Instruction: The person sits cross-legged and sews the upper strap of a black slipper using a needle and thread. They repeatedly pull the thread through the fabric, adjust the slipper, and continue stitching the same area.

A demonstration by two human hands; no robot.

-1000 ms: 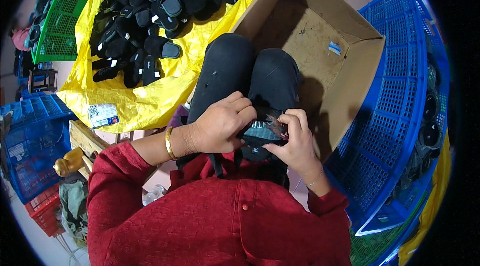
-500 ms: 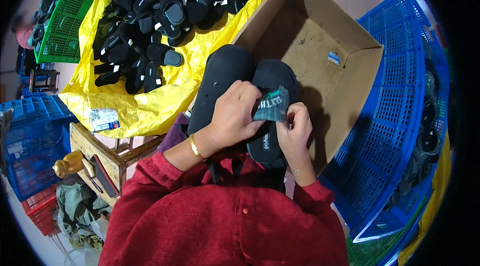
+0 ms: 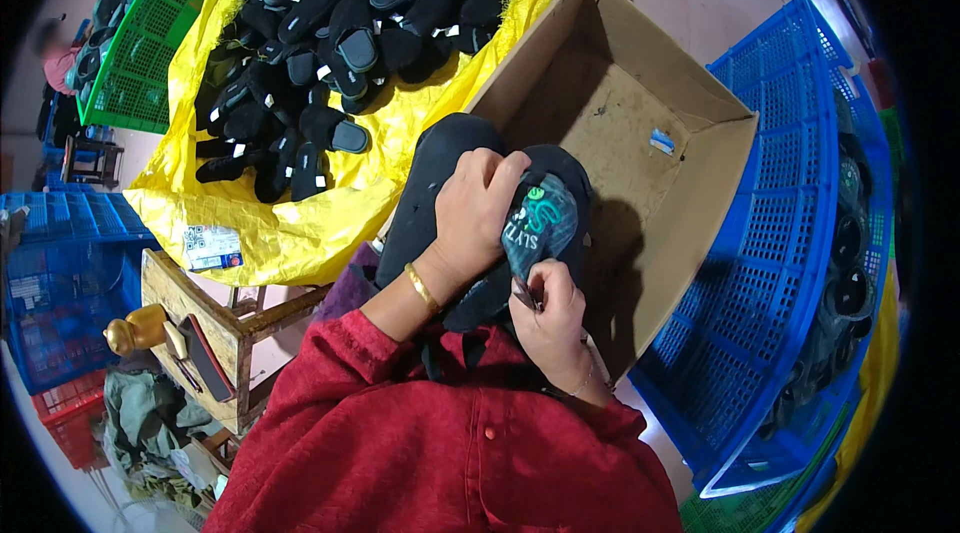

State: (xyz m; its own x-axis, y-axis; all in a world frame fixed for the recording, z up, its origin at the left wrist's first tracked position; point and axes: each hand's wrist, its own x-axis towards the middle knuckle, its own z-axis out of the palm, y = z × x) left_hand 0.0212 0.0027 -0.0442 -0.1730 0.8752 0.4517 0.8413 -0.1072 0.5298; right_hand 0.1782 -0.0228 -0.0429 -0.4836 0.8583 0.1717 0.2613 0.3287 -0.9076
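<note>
Head view | clamping teal-printed slipper (image 3: pixel 542 221) in left hand (image 3: pixel 476 213), just right of its fingers | pinching small dark item (image 3: pixel 524 295), kind unclear, in right hand (image 3: pixel 550 323), at slipper's near end | beyond fingers, rightward: open cardboard box (image 3: pixel 712 168)

A wooden stool (image 3: pixel 172 285) stands near a blue crate (image 3: pixel 72 283).

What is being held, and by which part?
A slipper, by its teal printed upper: left hand at the left edge, right hand apparently at the near end.
</note>
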